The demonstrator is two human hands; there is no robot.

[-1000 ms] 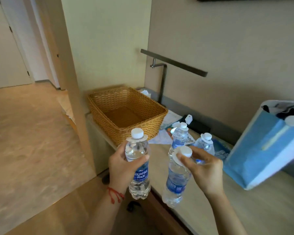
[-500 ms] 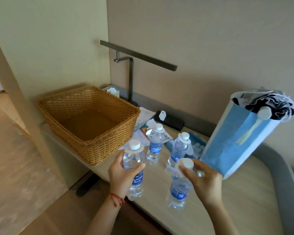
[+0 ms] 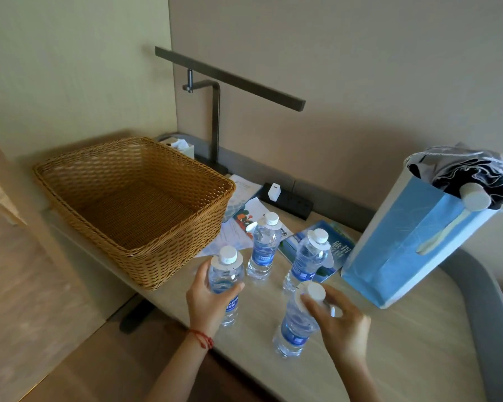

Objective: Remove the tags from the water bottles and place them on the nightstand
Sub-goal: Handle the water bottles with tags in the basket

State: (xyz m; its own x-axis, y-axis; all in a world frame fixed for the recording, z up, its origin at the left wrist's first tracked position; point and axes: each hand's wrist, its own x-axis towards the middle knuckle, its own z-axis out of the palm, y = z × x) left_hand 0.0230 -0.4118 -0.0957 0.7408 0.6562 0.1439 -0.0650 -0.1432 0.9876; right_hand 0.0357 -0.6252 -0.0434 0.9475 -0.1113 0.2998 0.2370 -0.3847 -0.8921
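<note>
Several clear water bottles with blue labels and white caps are over the light nightstand top [image 3: 404,352]. My left hand [image 3: 206,303] grips one bottle [image 3: 226,274] round its body; a white round tag [image 3: 215,261] sits at its neck. My right hand [image 3: 339,323] holds a second bottle [image 3: 296,326] at the neck, fingers on its white tag [image 3: 298,298] under the cap. Two more bottles stand behind: one [image 3: 264,245] in the middle and one [image 3: 308,256] to its right, each with a white tag at the neck.
A wicker basket [image 3: 128,250] sits at the left. A blue paper bag [image 3: 413,242] with a folded umbrella stands at the right. Leaflets [image 3: 238,230], a black power strip [image 3: 291,198] and a dark desk lamp [image 3: 215,111] are at the back by the wall.
The view has swung right and down onto the nightstand. Both hands have carried their bottles over the top and lowered them toward it, near the two standing bottles.
</note>
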